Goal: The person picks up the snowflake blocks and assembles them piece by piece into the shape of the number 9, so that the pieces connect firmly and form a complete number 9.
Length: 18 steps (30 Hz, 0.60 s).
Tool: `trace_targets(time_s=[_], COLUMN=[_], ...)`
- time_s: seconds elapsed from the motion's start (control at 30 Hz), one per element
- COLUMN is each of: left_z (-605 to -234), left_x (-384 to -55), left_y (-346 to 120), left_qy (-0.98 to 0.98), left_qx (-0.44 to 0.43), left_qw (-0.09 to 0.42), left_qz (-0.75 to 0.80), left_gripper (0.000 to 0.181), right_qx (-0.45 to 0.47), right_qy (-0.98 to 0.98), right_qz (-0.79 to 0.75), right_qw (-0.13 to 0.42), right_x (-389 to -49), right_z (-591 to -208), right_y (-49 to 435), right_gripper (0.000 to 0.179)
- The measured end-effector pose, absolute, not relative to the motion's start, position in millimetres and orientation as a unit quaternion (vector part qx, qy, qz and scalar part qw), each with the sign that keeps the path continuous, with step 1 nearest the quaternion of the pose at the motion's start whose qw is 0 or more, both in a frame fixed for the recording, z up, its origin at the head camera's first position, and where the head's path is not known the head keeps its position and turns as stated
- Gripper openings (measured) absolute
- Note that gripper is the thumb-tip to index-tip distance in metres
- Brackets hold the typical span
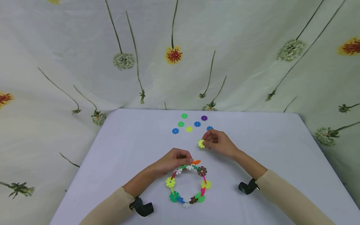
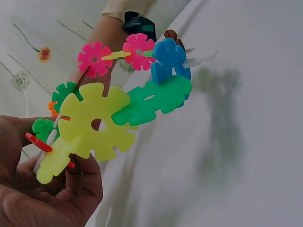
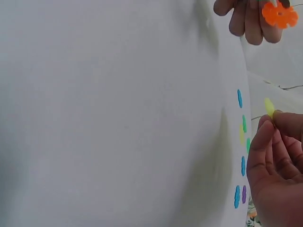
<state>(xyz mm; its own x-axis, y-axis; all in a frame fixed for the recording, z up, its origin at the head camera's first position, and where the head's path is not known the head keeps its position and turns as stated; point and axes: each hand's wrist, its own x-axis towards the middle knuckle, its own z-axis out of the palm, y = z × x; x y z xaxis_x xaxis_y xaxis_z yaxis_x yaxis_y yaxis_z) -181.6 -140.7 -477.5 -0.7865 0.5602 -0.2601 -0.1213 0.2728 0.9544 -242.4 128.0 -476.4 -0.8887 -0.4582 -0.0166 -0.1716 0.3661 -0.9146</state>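
My left hand (image 1: 175,160) grips the upper part of a ring of interlocking flower-shaped plastic discs (image 1: 174,196), joined slot to slot in many colours. An orange disc (image 1: 196,162) juts out just past its fingertips. In the left wrist view, a large yellow disc (image 2: 78,120) and a green disc (image 2: 156,100) of the ring show close up, and the fingers curl behind it. Between thumb and fingertips, my right hand (image 1: 220,143) pinches a loose yellow disc (image 1: 201,143), raised above the table in the right wrist view.
Several loose discs lie flat toward the table's far edge, among them a purple disc (image 1: 204,118), a green disc (image 1: 184,116) and a blue disc (image 1: 175,131). The white-covered table (image 1: 126,134) meets a flower-patterned cloth (image 1: 152,62) behind. Each wrist wears a small black camera (image 1: 142,207).
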Motion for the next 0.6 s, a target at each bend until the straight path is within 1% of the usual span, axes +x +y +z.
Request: trace_targets(time_s=[0.33, 0.6], left_z=[-477.8, -477.9], left_x=[-184.2, -185.8], left_y=[-135.8, -134.4], left_qy=[0.751, 0.750], left_qx=[0.149, 0.158], left_qw=[0.288, 0.286], left_qz=[0.576, 0.576], left_gripper=[0.023, 0.024], right_qx=[-0.159, -0.163], right_qy=[0.787, 0.764], right_qz=[-0.567, -0.584], right_qw=[0.185, 0.220], right_x=[-212.6, -196.3], right_z=[-464.3, -462.7], right_y=[145.0, 151.9], right_gripper=[0.023, 0.022])
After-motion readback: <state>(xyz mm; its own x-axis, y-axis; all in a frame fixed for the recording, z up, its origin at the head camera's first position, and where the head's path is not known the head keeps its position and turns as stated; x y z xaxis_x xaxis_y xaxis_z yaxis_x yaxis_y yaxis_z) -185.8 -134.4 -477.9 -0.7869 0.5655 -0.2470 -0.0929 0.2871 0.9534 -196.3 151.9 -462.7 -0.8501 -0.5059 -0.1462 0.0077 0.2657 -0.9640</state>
